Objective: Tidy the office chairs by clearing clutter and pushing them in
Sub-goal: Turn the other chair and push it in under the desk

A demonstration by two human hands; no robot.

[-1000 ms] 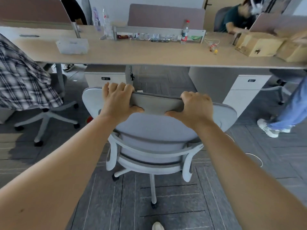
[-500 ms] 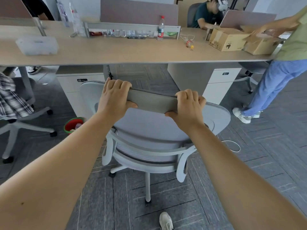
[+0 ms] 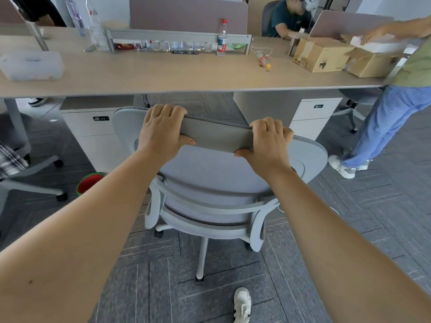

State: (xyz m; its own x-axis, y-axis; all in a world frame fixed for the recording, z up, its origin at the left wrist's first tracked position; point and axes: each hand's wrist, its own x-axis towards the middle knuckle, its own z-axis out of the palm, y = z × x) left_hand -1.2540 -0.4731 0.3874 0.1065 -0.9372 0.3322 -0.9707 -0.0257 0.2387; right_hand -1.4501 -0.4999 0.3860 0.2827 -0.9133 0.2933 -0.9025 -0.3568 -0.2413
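Observation:
A light grey office chair (image 3: 210, 173) stands in front of me, its back turned to me, facing the long beige desk (image 3: 163, 75). My left hand (image 3: 161, 131) grips the left part of the chair's headrest (image 3: 217, 136). My right hand (image 3: 268, 143) grips the right end of the same headrest. The seat is mostly hidden behind the backrest. The chair's front sits near the desk edge, between two white drawer units (image 3: 93, 131).
A person in blue trousers (image 3: 384, 127) stands at the right by cardboard boxes (image 3: 321, 54). Another chair with a plaid cloth (image 3: 11, 159) is at the left. A red and green bin (image 3: 89, 183) sits on the floor. A water bottle (image 3: 222, 39) and plastic box (image 3: 32, 65) are on the desk.
With both hands still on the headrest, the chair has rolled to the right along the desk. The plaid chair has slid toward the left edge and the standing person has come into view.

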